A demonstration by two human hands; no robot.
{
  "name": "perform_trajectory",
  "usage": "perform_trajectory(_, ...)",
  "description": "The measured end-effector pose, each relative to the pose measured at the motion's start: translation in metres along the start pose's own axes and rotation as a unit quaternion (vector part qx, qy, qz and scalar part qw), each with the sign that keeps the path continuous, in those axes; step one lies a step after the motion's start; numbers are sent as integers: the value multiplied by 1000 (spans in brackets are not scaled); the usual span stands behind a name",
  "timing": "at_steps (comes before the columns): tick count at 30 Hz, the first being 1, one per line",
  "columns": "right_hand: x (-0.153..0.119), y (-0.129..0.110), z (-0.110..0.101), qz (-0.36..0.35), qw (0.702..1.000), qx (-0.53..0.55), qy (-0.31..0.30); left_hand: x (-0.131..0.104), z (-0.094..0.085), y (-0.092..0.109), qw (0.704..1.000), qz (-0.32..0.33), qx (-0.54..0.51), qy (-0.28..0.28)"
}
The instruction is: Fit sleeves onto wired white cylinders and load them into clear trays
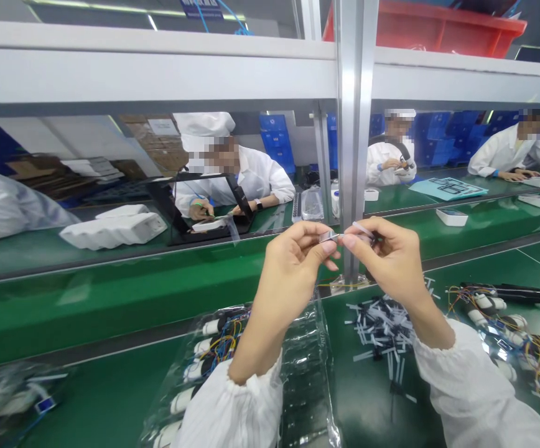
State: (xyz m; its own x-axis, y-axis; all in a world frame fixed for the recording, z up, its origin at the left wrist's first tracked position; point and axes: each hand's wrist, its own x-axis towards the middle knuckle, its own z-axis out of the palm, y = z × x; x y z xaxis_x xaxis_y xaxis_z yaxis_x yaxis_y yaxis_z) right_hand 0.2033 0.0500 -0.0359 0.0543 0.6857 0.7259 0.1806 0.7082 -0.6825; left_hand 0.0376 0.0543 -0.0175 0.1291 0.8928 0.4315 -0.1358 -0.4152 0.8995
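Observation:
My left hand (295, 261) is raised at the centre, its thumb and fingers pinching a small flat part (328, 236) with a metallic look. Close beside it on the right, my right hand (384, 255) pinches a thin whitish strip (362, 229) with a dark end near the fingers. The fingertips of both hands nearly meet, and the fine detail between them is too small to make out. Below my right hand lies a pile of small black pieces with whitish strips (382, 326). A clear plastic tray (305, 373) with white cylindrical parts and coloured wires is under my left forearm.
More wired white parts (522, 336) and a black tool with a cable (507, 292) lie at the right. Bagged parts (13, 398) sit lower left. A metal post (354, 137) stands behind my hands, under a shelf (158, 68). People in white work across the line.

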Motion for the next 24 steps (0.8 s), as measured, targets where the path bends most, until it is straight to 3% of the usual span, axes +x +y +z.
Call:
perform_trajectory(10, -1, 2, 2, -53, 998, -23, 5, -5, 7, 0, 995, 66, 73, 8)
perform_trajectory(17, -3, 3, 13, -133, 989, -60, 36, -4, 8, -3, 989, 105, 103, -6)
perform_trajectory(24, -6, 4, 18, -155, 980, -85, 87, -9, 5, -9, 964, 164, 207, 6)
